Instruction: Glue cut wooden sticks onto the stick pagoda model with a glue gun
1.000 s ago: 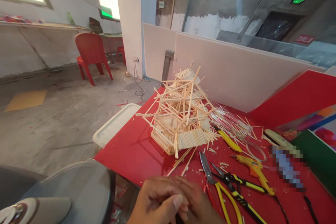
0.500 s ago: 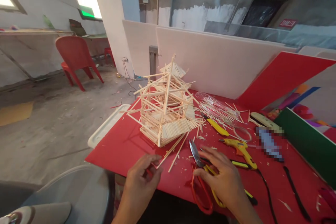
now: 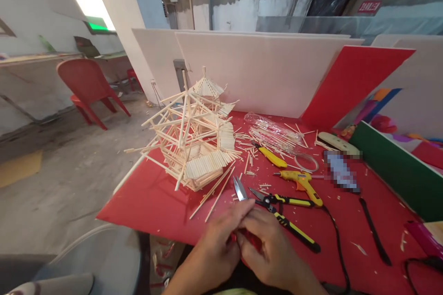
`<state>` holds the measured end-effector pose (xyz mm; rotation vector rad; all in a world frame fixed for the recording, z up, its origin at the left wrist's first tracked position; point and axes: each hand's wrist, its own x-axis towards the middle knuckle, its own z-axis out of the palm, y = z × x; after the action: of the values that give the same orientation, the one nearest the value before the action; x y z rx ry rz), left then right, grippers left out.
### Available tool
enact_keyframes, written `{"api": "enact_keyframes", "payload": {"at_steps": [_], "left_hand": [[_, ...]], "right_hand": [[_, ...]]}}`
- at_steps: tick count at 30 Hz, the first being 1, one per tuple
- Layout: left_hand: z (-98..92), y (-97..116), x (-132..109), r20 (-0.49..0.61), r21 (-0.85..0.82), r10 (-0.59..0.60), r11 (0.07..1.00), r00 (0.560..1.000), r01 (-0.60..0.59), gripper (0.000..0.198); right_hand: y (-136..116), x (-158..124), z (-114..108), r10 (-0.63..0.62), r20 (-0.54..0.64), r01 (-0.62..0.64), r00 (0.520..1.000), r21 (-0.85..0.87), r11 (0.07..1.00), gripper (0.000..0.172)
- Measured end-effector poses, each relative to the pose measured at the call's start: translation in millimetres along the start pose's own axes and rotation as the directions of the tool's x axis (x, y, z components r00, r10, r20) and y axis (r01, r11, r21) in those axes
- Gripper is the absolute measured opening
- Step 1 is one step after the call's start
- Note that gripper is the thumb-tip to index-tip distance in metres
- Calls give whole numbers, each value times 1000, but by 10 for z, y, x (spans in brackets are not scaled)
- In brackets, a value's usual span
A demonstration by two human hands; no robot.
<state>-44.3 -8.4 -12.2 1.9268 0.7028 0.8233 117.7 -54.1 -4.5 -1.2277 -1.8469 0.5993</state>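
My left hand (image 3: pixel 216 249) and my right hand (image 3: pixel 273 251) are together at the near edge of the red table (image 3: pixel 148 198). Both close around the red handles of a pair of scissors (image 3: pixel 240 190), whose steel blades stick out beyond my fingers. A model house of thin wooden sticks (image 3: pixel 194 140) stands tilted just beyond the blades. Loose sticks (image 3: pixel 214 191) lie between it and my hands.
Yellow-handled pliers (image 3: pixel 284 209), a yellow glue gun (image 3: pixel 302 182) with black cord, a yellow cutter (image 3: pixel 272 156) and a clear bag of sticks (image 3: pixel 273 131) lie to the right. White and red boards (image 3: pixel 259 73) stand behind. A red chair (image 3: pixel 85 85) is on the floor, left.
My hands came together again: the right one took the scissors off the table and the left joined it on the handles. The view shifted right.
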Motion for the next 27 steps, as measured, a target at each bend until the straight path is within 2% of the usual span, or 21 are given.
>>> {"api": "enact_keyframes", "payload": {"at_steps": [2, 3, 4, 5, 7, 8, 9, 10, 11, 14, 16, 17, 18, 20, 21, 22, 23, 25, 27], "left_hand": [[53, -72, 63, -74, 4, -72, 997, 995, 73, 38], [59, -122, 73, -137, 49, -101, 993, 985, 108, 24], [55, -173, 67, -194, 101, -134, 983, 972, 155, 23], [45, -220, 48, -243, 142, -146, 973, 959, 184, 22], [23, -283, -18, -319, 203, -131, 958, 939, 202, 14], [14, -295, -55, -352, 239, -134, 944, 926, 227, 12], [7, -293, -89, -374, 266, -140, 931, 917, 251, 13], [3, -282, -118, -397, 291, -139, 918, 907, 268, 15], [-1, -263, -141, -426, 313, -137, 905, 894, 287, 16], [-16, -202, -184, -496, 312, -121, 899, 860, 307, 19], [-33, -182, -200, -552, 222, -145, 924, 821, 312, 22], [-44, -180, -202, -615, 134, -173, 939, 770, 317, 24], [-57, -183, -196, -699, 16, -217, 948, 681, 319, 26], [-89, -197, -158, -819, -251, -326, 944, 472, 216, 30], [-106, -203, -126, -828, -349, -382, 924, 411, 158, 31], [-120, -207, -87, -819, -411, -426, 903, 385, 124, 33], [-132, -208, -46, -800, -462, -467, 880, 377, 108, 35], [-139, -206, 34, -739, -555, -531, 829, 415, 72, 39], [-130, -210, 97, -724, -599, -537, 801, 432, -7, 42]], "right_hand": [[66, -46, -132, 1, -50, 2, 999, 51, 999, 19], [125, -82, -210, 34, -113, -26, 993, 73, 997, 19], [192, -124, -288, 89, -204, -72, 975, 91, 993, 18], [263, -166, -359, 174, -310, -142, 935, 122, 982, 18], [382, -230, -456, 349, -508, -293, 787, 189, 937, 23], [418, -245, -474, 400, -579, -348, 711, 205, 915, 26], [435, -246, -471, 411, -625, -378, 664, 194, 905, 28], [434, -235, -449, 389, -641, -385, 662, 155, 910, 28], [418, -213, -412, 346, -630, -371, 696, 97, 923, 25], [353, -131, -276, 146, -512, -228, 846, -101, 968, 17], [372, -98, -230, 67, -466, -190, 882, -222, 956, 19], [414, -94, -238, 66, -457, -220, 887, -292, 931, 21], [479, -101, -270, 95, -459, -286, 883, -367, 885, 22], [662, -145, -402, 221, -485, -480, 846, -513, 711, 24], [771, -178, -493, 297, -514, -578, 804, -562, 591, 26], [886, -216, -594, 382, -529, -652, 758, -595, 470, 31], [1003, -253, -695, 469, -523, -696, 712, -616, 368, 38], [1240, -311, -875, 540, -539, -746, 646, -595, 299, 41], [1466, -334, -1005, 590, -546, -785, 595, -551, 282, 42]]}}
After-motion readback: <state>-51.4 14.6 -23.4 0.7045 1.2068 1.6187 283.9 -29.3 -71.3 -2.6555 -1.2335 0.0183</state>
